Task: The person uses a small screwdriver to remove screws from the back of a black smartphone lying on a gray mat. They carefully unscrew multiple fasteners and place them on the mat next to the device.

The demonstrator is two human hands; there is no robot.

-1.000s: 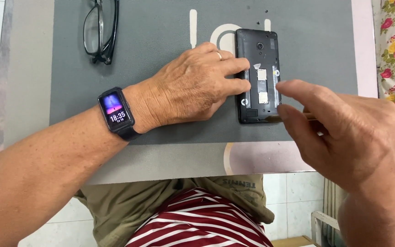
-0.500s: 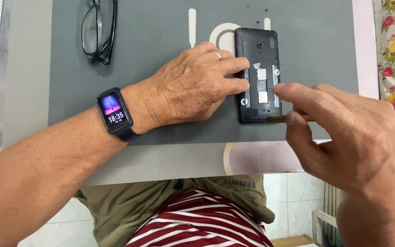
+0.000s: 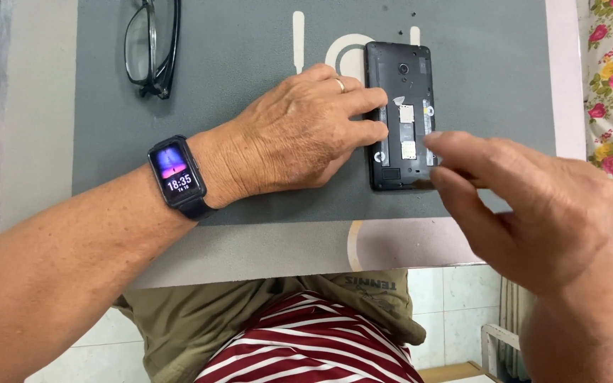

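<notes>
My left grip [image 3: 299, 138] lay flat and unclenched, fingertips pressing the nine o'clock edge of the black slab-shaped phone with its back cover off [image 3: 400, 113], pinning it to the grey rubbery mat [image 3: 250, 57] on the surface. My right grip [image 3: 526, 206] hovered at the phone's four o'clock corner, forefinger and thumb nearly pinched; whether anything sat between them I could not tell. To do this well, I judged the phone must be kept from sliding while the right fingertips worked lightly at the lower edge. Compared with half a second before, my right grip had drawn slightly back toward five o'clock; the black-framed folded spectacles [image 3: 149, 46] at eleven o'clock stayed put.
</notes>
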